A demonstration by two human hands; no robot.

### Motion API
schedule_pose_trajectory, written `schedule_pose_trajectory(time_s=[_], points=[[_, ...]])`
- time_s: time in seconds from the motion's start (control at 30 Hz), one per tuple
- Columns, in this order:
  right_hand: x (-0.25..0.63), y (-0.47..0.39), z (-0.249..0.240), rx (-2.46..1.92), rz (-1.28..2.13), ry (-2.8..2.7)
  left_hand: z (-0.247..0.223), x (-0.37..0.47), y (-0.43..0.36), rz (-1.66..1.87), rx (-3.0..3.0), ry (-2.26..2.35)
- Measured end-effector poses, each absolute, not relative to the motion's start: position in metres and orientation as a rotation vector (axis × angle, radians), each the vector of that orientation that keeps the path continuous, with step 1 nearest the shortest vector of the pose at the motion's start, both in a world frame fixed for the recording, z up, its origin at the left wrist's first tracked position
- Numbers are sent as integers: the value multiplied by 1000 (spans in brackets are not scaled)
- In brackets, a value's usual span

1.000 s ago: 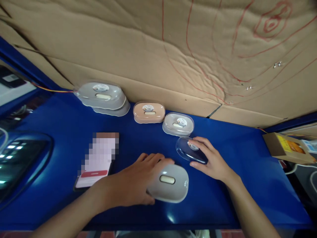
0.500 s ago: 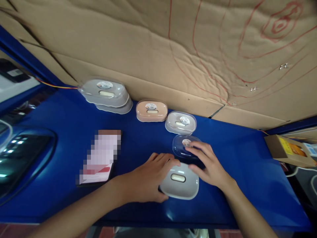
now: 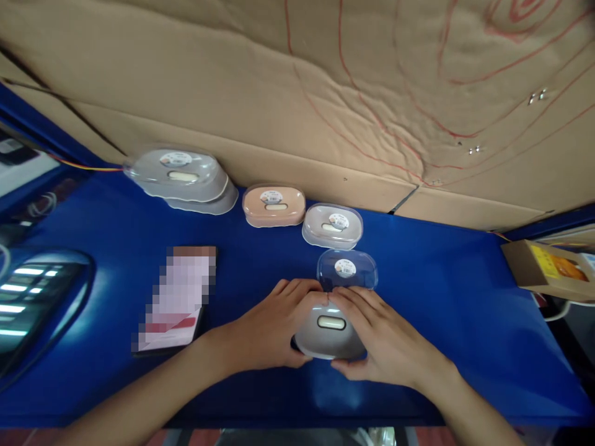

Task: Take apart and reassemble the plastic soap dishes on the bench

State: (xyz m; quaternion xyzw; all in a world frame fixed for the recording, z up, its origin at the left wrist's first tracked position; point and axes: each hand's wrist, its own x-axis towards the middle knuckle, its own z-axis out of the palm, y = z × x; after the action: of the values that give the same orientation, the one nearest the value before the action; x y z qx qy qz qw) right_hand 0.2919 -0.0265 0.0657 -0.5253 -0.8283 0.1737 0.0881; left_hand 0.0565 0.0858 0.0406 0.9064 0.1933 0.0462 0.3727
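Note:
A grey oval box base [image 3: 331,341] with a pale oval insert sits near the table's front edge, between both hands. My left hand [image 3: 283,322] grips its left side, thumb at the front and fingers at the back. My right hand [image 3: 376,334] grips its right side in the same way. Just behind the fingers lies a clear lid [image 3: 365,263] with a round sticker. Farther back stand a lidded light grey box [image 3: 320,230], a lidded peach box [image 3: 274,214] and, at the back left, stacked grey boxes [image 3: 199,189].
A phone [image 3: 179,285] with a blurred screen lies left of my left hand on the blue table [image 3: 441,297]. At the far left is a dark glossy object [image 3: 32,303]. A cardboard box [image 3: 539,266] stands at the right edge, and a cardboard wall [image 3: 209,87] rises behind.
My right hand has moved off the clear lid and down onto the grey base, which it now grips. The camera view has shifted slightly.

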Motion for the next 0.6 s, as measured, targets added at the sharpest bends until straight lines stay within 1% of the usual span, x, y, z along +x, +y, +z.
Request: schedule_pose_trajectory(time_s=[0.33,0.6], points=[[289,-28,64,-1577,507,-2476,37,60,83,114,2335,498],[301,-22,78,-1504,786,-2336,34,60,83,133,2271,469]])
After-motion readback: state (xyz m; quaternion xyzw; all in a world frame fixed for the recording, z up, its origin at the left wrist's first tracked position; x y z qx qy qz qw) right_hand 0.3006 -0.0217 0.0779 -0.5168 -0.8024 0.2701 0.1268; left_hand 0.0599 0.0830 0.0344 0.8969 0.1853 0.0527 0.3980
